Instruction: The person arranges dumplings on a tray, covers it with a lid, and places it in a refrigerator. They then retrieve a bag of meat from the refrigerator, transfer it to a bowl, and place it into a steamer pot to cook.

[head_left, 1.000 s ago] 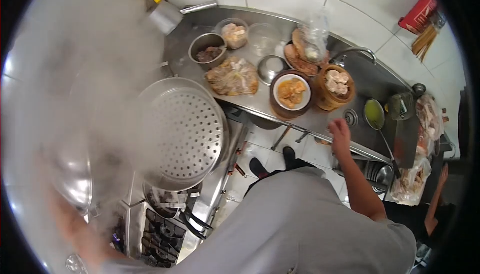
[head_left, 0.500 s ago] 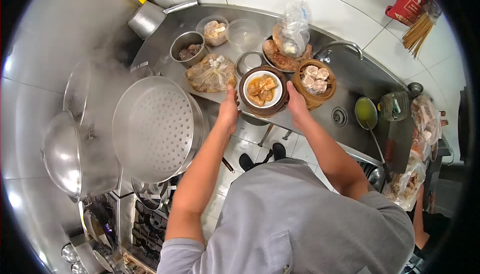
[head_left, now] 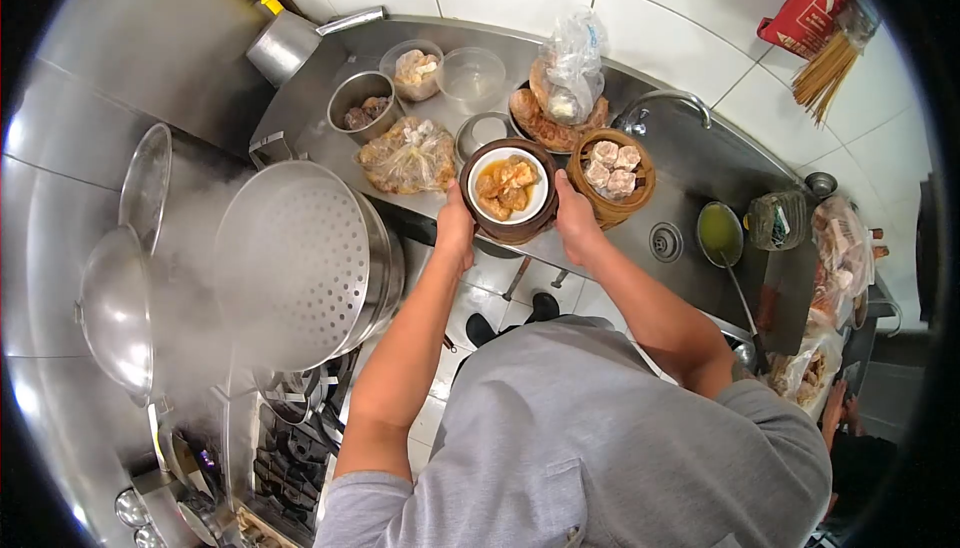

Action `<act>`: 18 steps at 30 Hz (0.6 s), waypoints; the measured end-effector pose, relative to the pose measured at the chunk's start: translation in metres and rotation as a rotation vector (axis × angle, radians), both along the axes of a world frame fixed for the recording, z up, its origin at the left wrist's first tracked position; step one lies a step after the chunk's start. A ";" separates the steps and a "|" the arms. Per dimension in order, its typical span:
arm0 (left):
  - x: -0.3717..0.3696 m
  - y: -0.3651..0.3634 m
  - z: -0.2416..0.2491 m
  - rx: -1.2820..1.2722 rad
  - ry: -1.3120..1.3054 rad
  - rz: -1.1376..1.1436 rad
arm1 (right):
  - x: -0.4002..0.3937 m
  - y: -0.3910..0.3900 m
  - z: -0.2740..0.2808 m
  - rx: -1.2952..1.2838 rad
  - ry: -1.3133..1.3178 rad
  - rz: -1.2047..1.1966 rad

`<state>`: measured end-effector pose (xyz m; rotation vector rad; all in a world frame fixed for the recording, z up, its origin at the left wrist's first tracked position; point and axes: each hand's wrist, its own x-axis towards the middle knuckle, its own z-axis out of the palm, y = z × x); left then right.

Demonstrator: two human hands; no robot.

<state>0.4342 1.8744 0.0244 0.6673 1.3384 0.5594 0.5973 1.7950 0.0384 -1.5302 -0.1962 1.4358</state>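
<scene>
A dark brown round steamer basket [head_left: 515, 232] is between my two hands at the front edge of the steel counter. In it sits a white bowl [head_left: 478, 210] holding chunks of food in orange sauce [head_left: 508, 188]. My left hand [head_left: 456, 224] grips the basket's left side, and my right hand [head_left: 577, 218] grips its right side; the fingertips are partly hidden. Just right of my right hand is a lighter bamboo steamer [head_left: 640, 191] with several pale dumplings [head_left: 612, 169]. A knotted plastic bag of food [head_left: 408, 156] lies beyond my left hand.
A large perforated steamer pot [head_left: 290, 258] steams at the left. Behind the basket are a metal pot [head_left: 345, 111], plastic tubs [head_left: 472, 76] and a plate of sausage-like meat [head_left: 545, 120]. A ladle [head_left: 720, 233] rests at the right, where another person's hands [head_left: 838, 410] show.
My left hand has closed in against the basket's left side. The basket and both hands appear slightly further left, as the whole view has shifted. Another person's hands show more at the right.
</scene>
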 end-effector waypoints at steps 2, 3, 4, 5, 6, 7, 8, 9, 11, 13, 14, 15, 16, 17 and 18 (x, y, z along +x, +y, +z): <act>0.001 0.002 0.010 0.006 -0.003 -0.002 | 0.001 0.000 0.016 -0.048 0.010 -0.016; 0.000 0.004 0.015 0.017 -0.005 -0.006 | 0.002 0.000 0.021 0.001 0.038 0.014; 0.001 0.005 0.023 0.013 -0.006 -0.004 | 0.002 0.000 0.022 0.048 0.067 0.045; 0.001 0.006 0.032 0.008 -0.009 -0.015 | 0.003 0.002 0.022 0.043 0.066 0.048; 0.001 0.007 0.036 0.003 -0.014 -0.026 | 0.004 0.004 0.021 0.003 0.032 0.050; -0.001 0.009 0.038 0.021 0.006 -0.050 | 0.005 0.008 0.022 -0.031 -0.003 0.053; -0.001 0.010 0.040 0.022 0.004 -0.047 | 0.005 0.010 0.019 -0.030 -0.005 0.056; -0.001 0.010 0.042 -0.001 0.006 -0.053 | 0.005 0.012 0.012 -0.031 0.010 0.024; -0.004 0.011 0.046 -0.024 0.008 -0.056 | 0.004 0.014 0.011 -0.031 0.024 -0.005; -0.005 0.008 0.049 0.002 -0.007 -0.028 | 0.007 0.014 0.014 -0.023 0.029 0.038; -0.006 0.010 0.055 -0.001 -0.008 -0.028 | 0.004 0.017 0.032 -0.026 0.028 0.038; -0.009 0.015 0.062 0.044 -0.027 -0.008 | 0.002 0.021 0.053 0.035 0.042 0.047; -0.012 0.021 0.071 0.091 -0.047 0.013 | 0.001 0.028 0.066 0.098 0.055 0.056; -0.016 0.028 0.086 0.096 -0.041 0.040 | 0.001 0.039 0.073 0.199 0.114 0.135; -0.022 0.034 0.102 0.131 -0.034 0.068 | -0.001 0.052 0.083 0.176 0.062 0.143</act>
